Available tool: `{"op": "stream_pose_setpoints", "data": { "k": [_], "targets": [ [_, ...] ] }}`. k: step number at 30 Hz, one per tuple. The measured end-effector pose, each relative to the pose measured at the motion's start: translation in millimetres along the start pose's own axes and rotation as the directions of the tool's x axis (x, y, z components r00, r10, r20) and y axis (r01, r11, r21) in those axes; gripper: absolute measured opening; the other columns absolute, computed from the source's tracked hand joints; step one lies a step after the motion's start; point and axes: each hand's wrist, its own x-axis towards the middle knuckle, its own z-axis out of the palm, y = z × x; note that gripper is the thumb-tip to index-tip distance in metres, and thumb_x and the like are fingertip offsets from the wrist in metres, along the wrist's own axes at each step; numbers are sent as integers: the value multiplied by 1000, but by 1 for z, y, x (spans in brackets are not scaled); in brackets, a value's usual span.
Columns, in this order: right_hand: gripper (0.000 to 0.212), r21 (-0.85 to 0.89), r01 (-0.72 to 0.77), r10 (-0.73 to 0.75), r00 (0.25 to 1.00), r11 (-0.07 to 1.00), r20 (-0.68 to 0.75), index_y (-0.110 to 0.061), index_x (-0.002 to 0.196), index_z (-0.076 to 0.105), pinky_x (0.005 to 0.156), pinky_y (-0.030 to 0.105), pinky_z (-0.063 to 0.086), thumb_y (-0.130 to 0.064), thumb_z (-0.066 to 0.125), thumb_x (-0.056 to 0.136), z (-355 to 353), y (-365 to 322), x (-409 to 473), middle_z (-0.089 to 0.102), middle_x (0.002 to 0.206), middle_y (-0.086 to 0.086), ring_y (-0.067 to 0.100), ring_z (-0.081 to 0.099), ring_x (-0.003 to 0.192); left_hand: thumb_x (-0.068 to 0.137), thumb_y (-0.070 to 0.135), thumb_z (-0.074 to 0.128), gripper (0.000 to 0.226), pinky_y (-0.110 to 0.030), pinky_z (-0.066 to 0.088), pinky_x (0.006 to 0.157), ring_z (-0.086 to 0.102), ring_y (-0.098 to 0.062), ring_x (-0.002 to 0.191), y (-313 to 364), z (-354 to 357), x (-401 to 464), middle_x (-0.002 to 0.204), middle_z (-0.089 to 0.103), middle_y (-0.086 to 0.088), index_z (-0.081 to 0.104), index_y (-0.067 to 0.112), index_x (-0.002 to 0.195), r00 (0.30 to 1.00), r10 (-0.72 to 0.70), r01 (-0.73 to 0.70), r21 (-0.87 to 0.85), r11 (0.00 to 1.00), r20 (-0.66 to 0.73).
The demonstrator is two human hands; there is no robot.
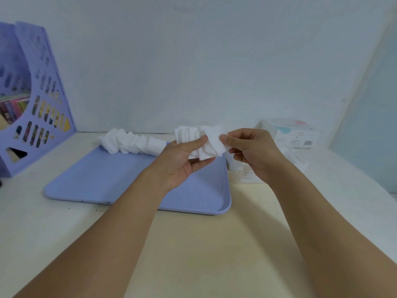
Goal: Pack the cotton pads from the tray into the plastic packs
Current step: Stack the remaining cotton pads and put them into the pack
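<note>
- A fanned stack of cotton pads (194, 138) is being gripped by the left hand (182, 160) above the blue tray's (107, 179) far right corner.
- Its right end is being pinched by the right hand (253, 153).
- A row of pads (131, 143) is lying along the far rim.

- Left hand (182, 162) and right hand (251, 153) gripping a fanned stack of cotton pads (199, 138) above the blue tray (107, 179).
- More pads (131, 143) at the tray's 11 o'clock edge.

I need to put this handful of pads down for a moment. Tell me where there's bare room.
Free: the near half of the blue tray, in front of the row of cotton pads, and the table between your forearms. Crowded: the tray's far edge and the plastic packs right of the tray.
</note>
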Motion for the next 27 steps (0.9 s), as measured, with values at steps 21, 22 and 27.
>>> {"op": "stream_pose_setpoints", "data": {
  "k": [21, 22, 27],
  "targets": [
    [15, -60, 141, -148, 979, 988, -139, -8, 75, 73, 55, 19, 52, -13, 87, 77, 6, -6, -6, 74, 74, 10, 13, 66, 60, 89, -16, 59, 40, -34, 61, 86, 70, -28, 111, -1, 3, -2, 123, 70, -18, 60, -1, 126, 1000, 27, -27, 4, 1000, 0],
    [15, -67, 143, -151, 979, 987, -133, -8, 76, 73, 56, 19, 53, -13, 87, 77, 6, -7, -7, 75, 74, 11, 12, 67, 60, 88, -16, 60, 41, -35, 61, 87, 70, -29, 111, -1, 3, -2, 123, 70, -18, 60, -2, 127, 1000, 28, -28, 1, 1000, -7],
    [16, -78, 109, -115, 991, 991, -69, -6, 77, 71, 60, 24, 57, -11, 87, 78, 7, -7, -9, 73, 70, 7, 13, 66, 60, 91, -9, 62, 37, -32, 62, 84, 71, -28, 108, 0, 4, -2, 120, 71, -18, 60, -3, 127, 999, 38, -39, -37, 999, -34]
  ]
}}
